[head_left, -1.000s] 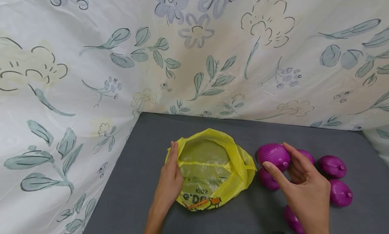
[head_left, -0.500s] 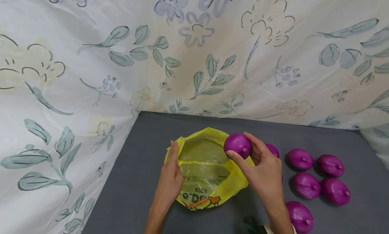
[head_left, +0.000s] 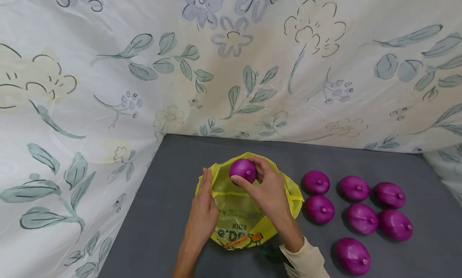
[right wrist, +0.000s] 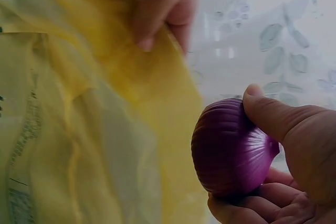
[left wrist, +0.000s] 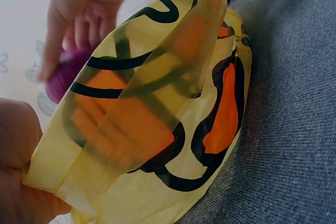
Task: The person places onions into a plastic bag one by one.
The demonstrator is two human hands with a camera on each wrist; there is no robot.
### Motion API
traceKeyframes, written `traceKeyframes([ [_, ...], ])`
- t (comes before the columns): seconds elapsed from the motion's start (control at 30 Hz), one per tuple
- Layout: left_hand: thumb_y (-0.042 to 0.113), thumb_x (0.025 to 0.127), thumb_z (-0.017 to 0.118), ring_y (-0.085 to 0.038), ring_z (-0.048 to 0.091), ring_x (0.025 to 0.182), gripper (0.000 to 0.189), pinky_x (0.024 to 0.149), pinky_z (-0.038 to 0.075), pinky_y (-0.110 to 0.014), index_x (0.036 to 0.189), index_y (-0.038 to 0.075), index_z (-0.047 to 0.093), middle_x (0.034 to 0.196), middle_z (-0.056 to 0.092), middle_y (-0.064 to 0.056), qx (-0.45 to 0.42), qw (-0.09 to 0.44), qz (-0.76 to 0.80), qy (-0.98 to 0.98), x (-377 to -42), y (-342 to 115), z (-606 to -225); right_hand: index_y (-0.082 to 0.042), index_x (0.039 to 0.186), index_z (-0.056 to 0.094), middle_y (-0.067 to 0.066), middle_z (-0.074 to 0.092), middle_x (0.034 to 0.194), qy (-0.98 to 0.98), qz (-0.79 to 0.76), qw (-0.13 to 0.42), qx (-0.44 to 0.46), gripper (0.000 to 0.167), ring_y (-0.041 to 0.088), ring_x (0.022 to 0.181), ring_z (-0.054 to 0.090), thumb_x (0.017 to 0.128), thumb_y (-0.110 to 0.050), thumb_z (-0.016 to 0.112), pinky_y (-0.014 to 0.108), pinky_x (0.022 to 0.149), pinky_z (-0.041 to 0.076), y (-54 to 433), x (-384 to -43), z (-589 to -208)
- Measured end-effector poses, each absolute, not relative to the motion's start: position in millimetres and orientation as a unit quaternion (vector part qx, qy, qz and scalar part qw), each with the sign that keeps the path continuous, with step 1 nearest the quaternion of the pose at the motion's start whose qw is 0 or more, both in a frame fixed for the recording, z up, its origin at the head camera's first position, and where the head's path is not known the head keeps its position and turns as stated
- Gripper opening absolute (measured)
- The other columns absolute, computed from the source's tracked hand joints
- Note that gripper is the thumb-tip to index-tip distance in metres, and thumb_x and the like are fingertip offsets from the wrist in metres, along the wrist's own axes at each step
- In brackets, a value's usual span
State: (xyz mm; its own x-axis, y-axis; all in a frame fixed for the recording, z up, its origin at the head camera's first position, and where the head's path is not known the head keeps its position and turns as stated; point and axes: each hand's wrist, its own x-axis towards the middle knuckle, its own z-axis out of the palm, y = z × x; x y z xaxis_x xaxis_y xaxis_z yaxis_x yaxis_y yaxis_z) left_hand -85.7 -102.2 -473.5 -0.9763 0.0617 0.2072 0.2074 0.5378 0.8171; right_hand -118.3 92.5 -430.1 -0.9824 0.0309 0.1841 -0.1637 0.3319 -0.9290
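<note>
A purple onion (head_left: 242,171) is pinched between the thumb and fingers of my right hand (head_left: 270,189), over the mouth of a yellow plastic bag (head_left: 236,224). The bag stands with its mouth wide, printed with black and orange figures. My left hand (head_left: 203,214) grips the bag's left rim; in the right wrist view, the thumb of that left hand (right wrist: 163,3) lies over the plastic. The right wrist view has the onion (right wrist: 231,150) close beside the bag wall. From the left wrist, the bag (left wrist: 142,114) hides part of the onion (left wrist: 65,74).
Several more purple onions (head_left: 362,218) lie on the dark grey cloth surface (head_left: 151,230) to the right of the bag. A floral curtain (head_left: 231,69) hangs behind and along the left side.
My right hand has carried the onion leftward from above the other onions to over the bag's mouth. The left hand has stayed at the rim.
</note>
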Motion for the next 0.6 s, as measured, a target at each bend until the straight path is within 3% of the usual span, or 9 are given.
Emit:
traceKeyframes([
  [0.03, -0.006, 0.107, 0.036, -0.027, 0.024, 0.158, 0.069, 0.107, 0.042, -0.048, 0.170, 0.015, 0.017, 0.175, 0.015, -0.005, -0.078, 0.080, -0.471, -0.875, -86, -102, -473, -0.009, 0.141, 0.061, 0.002, 0.074, 0.131, -0.814, 0.574, 0.078, 0.039, 0.075, 0.017, 0.119, 0.072, 0.080, -0.038, 0.094, 0.039, 0.095, 0.059, 90, -121, -433],
  [0.1, -0.005, 0.108, 0.036, -0.033, 0.048, 0.143, 0.069, 0.101, 0.045, -0.046, 0.170, 0.015, 0.017, 0.175, 0.016, -0.005, -0.075, 0.080, -0.469, -0.876, -86, -101, -473, -0.010, 0.139, 0.062, 0.002, 0.074, 0.129, -0.824, 0.561, 0.071, 0.033, 0.074, 0.018, 0.115, 0.073, 0.080, -0.040, 0.094, 0.038, 0.091, 0.060, 87, -126, -439],
  [0.17, -0.004, 0.108, 0.036, -0.029, 0.065, 0.102, 0.069, 0.090, 0.050, -0.042, 0.170, 0.016, 0.016, 0.175, 0.015, -0.003, -0.072, 0.076, -0.466, -0.879, -85, -101, -472, -0.011, 0.138, 0.063, 0.002, 0.075, 0.126, -0.832, 0.549, 0.069, 0.030, 0.073, 0.018, 0.110, 0.074, 0.079, -0.040, 0.095, 0.038, 0.088, 0.062, 83, -129, -445],
  [0.27, -0.002, 0.109, 0.036, -0.020, 0.048, 0.070, 0.068, 0.079, 0.046, -0.037, 0.171, 0.019, 0.014, 0.176, 0.013, 0.000, -0.067, 0.069, -0.464, -0.880, -85, -100, -472, -0.012, 0.135, 0.065, 0.001, 0.077, 0.121, -0.839, 0.540, 0.068, 0.026, 0.070, 0.017, 0.104, 0.075, 0.079, -0.040, 0.095, 0.037, 0.083, 0.062, 79, -133, -452],
  [0.3, -0.002, 0.109, 0.036, -0.022, 0.056, 0.077, 0.068, 0.082, 0.048, -0.038, 0.171, 0.020, 0.014, 0.176, 0.013, 0.000, -0.067, 0.067, -0.465, -0.880, -85, -100, -472, -0.013, 0.135, 0.065, 0.001, 0.077, 0.120, -0.841, 0.536, 0.066, 0.025, 0.069, 0.017, 0.102, 0.074, 0.079, -0.041, 0.095, 0.037, 0.082, 0.062, 77, -134, -453],
  [0.4, -0.002, 0.109, 0.035, -0.028, 0.061, 0.099, 0.068, 0.093, 0.046, -0.040, 0.171, 0.019, 0.014, 0.176, 0.013, -0.001, -0.066, 0.068, -0.467, -0.879, -85, -100, -473, -0.013, 0.133, 0.067, 0.002, 0.076, 0.117, -0.850, 0.522, 0.064, 0.023, 0.067, 0.018, 0.099, 0.074, 0.079, -0.041, 0.095, 0.037, 0.081, 0.063, 72, -138, -458],
  [0.47, -0.002, 0.109, 0.035, -0.029, 0.061, 0.092, 0.068, 0.091, 0.047, -0.041, 0.171, 0.019, 0.014, 0.176, 0.013, -0.001, -0.065, 0.067, -0.470, -0.878, -85, -100, -472, -0.012, 0.132, 0.067, 0.003, 0.076, 0.116, -0.858, 0.509, 0.064, 0.025, 0.066, 0.020, 0.098, 0.074, 0.079, -0.041, 0.095, 0.037, 0.080, 0.063, 69, -141, -461],
  [0.5, -0.002, 0.109, 0.035, -0.032, 0.063, 0.104, 0.068, 0.092, 0.047, -0.040, 0.171, 0.019, 0.014, 0.176, 0.013, -0.001, -0.066, 0.067, -0.469, -0.878, -84, -100, -472, -0.012, 0.132, 0.068, 0.004, 0.076, 0.115, -0.862, 0.502, 0.065, 0.025, 0.066, 0.020, 0.097, 0.074, 0.079, -0.041, 0.095, 0.037, 0.080, 0.063, 68, -142, -464],
  [0.6, -0.002, 0.110, 0.034, -0.029, 0.059, 0.085, 0.067, 0.079, 0.046, -0.035, 0.171, 0.019, 0.015, 0.176, 0.014, -0.001, -0.067, 0.066, -0.466, -0.880, -83, -99, -473, -0.012, 0.131, 0.069, 0.004, 0.076, 0.114, -0.871, 0.487, 0.064, 0.032, 0.064, 0.021, 0.096, 0.074, 0.080, -0.042, 0.094, 0.037, 0.079, 0.063, 64, -146, -471],
])
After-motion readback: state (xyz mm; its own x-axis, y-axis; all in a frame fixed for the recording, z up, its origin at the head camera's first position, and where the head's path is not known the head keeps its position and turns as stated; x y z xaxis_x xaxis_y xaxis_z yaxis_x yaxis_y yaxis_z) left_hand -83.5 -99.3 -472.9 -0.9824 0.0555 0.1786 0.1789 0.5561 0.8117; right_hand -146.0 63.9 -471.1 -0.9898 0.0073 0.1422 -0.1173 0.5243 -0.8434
